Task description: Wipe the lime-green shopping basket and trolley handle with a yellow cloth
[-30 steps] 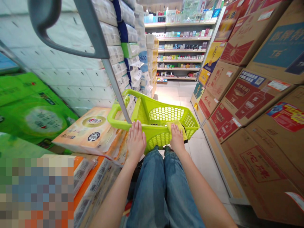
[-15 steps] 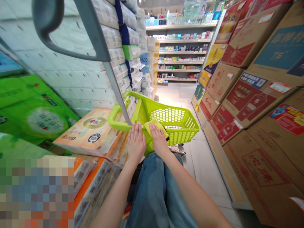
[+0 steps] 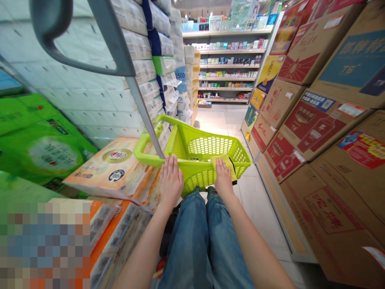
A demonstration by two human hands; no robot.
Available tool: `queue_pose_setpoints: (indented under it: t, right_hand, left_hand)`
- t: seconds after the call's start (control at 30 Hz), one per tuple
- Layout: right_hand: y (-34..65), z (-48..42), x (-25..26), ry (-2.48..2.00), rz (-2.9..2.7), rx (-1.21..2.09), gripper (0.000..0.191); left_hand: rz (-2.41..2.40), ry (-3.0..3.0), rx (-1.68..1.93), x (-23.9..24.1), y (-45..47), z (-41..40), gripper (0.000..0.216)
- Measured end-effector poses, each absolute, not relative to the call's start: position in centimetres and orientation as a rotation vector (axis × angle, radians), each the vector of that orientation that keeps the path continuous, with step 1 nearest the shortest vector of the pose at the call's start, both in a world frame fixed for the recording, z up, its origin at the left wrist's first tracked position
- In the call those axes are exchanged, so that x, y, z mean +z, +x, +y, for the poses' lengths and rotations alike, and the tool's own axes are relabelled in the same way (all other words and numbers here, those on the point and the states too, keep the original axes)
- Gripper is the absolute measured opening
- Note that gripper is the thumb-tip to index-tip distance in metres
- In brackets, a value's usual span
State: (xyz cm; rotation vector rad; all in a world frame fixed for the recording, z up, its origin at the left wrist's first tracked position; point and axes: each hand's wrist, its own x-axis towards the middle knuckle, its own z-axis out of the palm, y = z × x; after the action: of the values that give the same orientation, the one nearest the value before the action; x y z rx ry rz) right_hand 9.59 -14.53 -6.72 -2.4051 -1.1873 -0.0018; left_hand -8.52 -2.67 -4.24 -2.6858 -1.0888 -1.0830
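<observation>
A lime-green shopping basket [image 3: 200, 180] with lattice sides stands in front of my knees, its long gray pull handle [image 3: 144, 110] rising to the upper left. My left hand [image 3: 171, 176] lies on the near rim beside the foot of that handle, fingers stretched out and holding nothing. Farther right along the same rim, my right hand [image 3: 223, 174] presses a yellow cloth [image 3: 231, 170] with a black edge over the rim. Part of the cloth is hidden under my fingers. The basket's inside shows no goods where I can see it.
Stacked tissue packs [image 3: 136, 68] wall the left side, with an orange tissue carton [image 3: 102, 164] close by my left arm. Cardboard cartons [image 3: 333, 216] rise along the right. Tiled floor [image 3: 255, 204] runs toward stocked shelves [image 3: 231, 52] at the back.
My right hand has slid right along the basket rim with the yellow cloth, toward the far end. My left hand has stayed at the same spot on the rim.
</observation>
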Motion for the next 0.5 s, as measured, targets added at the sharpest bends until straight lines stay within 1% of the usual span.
queue_pose_setpoints:
  t: [0.07, 0.17, 0.27, 0.33, 0.5]
  right_hand:
    - [7.4, -13.0, -5.4, -2.377, -1.199, 0.077, 0.084]
    - [3.6, -10.4, -3.3, -2.168, -1.410, 0.142, 0.087]
    - [1.1, -9.0, -1.9, -2.003, -1.530, 0.141, 0.075]
    - [0.8, -8.9, -1.8, -1.969, -1.558, 0.134, 0.074]
    - [3.6, -10.6, -3.9, -2.018, -1.548, 0.048, 0.086]
  left_hand:
    - [-1.090, -2.682, -1.075, -4.3, -8.5, -2.6, 0.058]
    - [-1.096, -2.682, -1.057, -4.2, -8.5, -2.6, 0.058]
    - [-1.092, -2.686, -1.041, -4.1, -8.6, -2.6, 0.058]
    - [-1.089, -2.683, -1.037, -4.1, -8.6, -2.6, 0.058]
    - [-1.084, -2.675, -1.063, -4.3, -8.5, -2.6, 0.059]
